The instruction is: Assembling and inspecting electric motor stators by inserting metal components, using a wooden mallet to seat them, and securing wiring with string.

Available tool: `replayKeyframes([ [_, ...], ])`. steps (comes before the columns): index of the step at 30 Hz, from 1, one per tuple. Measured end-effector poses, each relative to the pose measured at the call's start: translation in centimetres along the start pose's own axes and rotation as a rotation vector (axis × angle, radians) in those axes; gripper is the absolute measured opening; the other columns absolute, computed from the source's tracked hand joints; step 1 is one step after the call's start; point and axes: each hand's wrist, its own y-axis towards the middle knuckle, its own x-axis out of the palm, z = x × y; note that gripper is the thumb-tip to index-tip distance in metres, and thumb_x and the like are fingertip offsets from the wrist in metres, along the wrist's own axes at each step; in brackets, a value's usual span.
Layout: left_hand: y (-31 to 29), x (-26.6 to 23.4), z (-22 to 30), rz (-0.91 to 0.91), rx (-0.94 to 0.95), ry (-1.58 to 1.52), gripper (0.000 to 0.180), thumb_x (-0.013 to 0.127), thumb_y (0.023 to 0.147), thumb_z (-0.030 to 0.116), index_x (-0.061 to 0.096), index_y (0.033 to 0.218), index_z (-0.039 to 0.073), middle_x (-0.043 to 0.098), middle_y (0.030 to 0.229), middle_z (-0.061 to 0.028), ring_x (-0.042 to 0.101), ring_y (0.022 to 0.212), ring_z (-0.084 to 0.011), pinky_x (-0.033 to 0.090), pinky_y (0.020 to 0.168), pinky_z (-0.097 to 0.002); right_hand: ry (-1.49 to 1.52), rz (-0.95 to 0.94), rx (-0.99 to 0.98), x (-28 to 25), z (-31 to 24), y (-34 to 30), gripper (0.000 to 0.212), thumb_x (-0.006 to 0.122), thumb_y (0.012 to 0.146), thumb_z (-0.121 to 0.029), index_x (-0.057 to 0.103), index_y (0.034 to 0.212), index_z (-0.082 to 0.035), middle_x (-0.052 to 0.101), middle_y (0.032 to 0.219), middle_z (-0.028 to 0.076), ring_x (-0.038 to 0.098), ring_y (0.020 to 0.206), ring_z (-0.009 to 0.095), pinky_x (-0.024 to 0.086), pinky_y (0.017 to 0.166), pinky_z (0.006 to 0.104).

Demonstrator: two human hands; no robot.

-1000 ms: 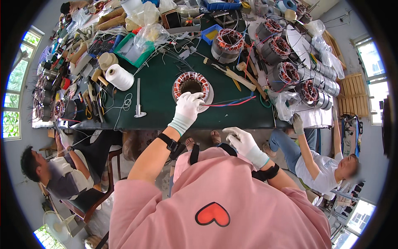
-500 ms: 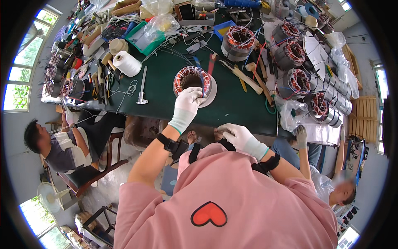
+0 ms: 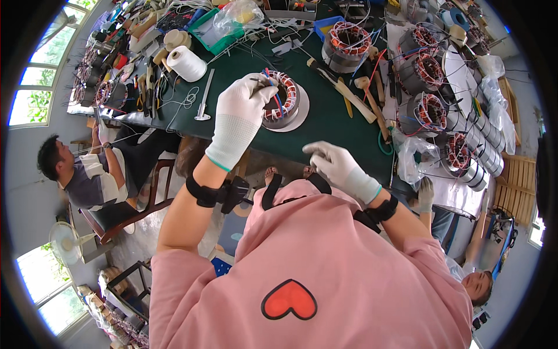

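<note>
A motor stator stands on a white disc near the front of the green table. Its winding ring is orange-red with white lacing, and blue and red lead wires cross it. My left hand, in a white glove, is raised at the stator's left rim. Its thumb and fingers are closed in a pinch around lead wires, partly hidden by the fingertips. My right hand, also gloved, hovers before the table's front edge, apart from the stator. Its index finger points left, the others are loosely bent, and nothing shows in it.
A caliper and a white thread spool lie to the left. Right of the stator are a wooden mallet and another stator. More stators line the right side. Co-workers sit at left and right.
My left hand has moved left and up from the stator's near rim, now pinching wires. My right hand has shifted slightly, its index finger more extended. The whole view has also shifted.
</note>
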Motion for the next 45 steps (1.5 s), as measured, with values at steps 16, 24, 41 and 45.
replayKeyframes([
  [16,-1.0,3.3,0.3,0.046,-0.051,0.098,0.015,0.073,0.091,0.011,0.073,0.098,-0.003,0.071,0.09,-0.0077,0.067,0.075,-0.0102,0.054,0.069,-0.0253,-0.04,0.276,-0.289,2.1,-4.1,10.1,0.027,0.062,0.098,-0.024,0.067,0.109,0.0,0.07,0.094,0.021,0.068,0.087,0.037,0.053,0.079,0.0391],
  [24,2.0,1.8,-0.9,-0.166,-0.133,-0.357,0.022,0.053,0.102,0.005,0.069,0.115,-0.001,0.068,0.085,-0.0001,0.055,0.069,-0.0017,0.048,0.063,-0.0198,0.022,0.141,-0.228,0.9,-5.0,10.0,0.025,0.06,0.101,-0.019,0.067,0.112,0.003,0.07,0.09,0.017,0.068,0.082,0.027,0.053,0.078,0.0352],
  [41,-0.3,5.8,-8.4,-0.282,0.205,0.598,0.022,0.07,0.088,0.027,0.075,0.102,0.012,0.071,0.102,-0.0094,0.07,0.093,-0.031,0.055,0.081,-0.044,-0.083,0.435,-0.193,-0.5,-4.5,9.0,0.024,0.064,0.1,-0.014,0.071,0.122,-0.005,0.068,0.102,0.01,0.068,0.092,0.021,0.053,0.084,0.03],
  [45,-0.5,5.8,-9.0,-0.238,0.225,0.429,0.017,0.069,0.089,0.022,0.076,0.099,0.01,0.072,0.098,-0.0105,0.07,0.091,-0.0313,0.055,0.079,-0.0416,0.105,0.379,-0.224,-0.5,-3.5,8.9,0.024,0.066,0.097,-0.008,0.071,0.119,-0.002,0.07,0.11,0.011,0.069,0.098,0.019,0.054,0.088,0.0297],
])
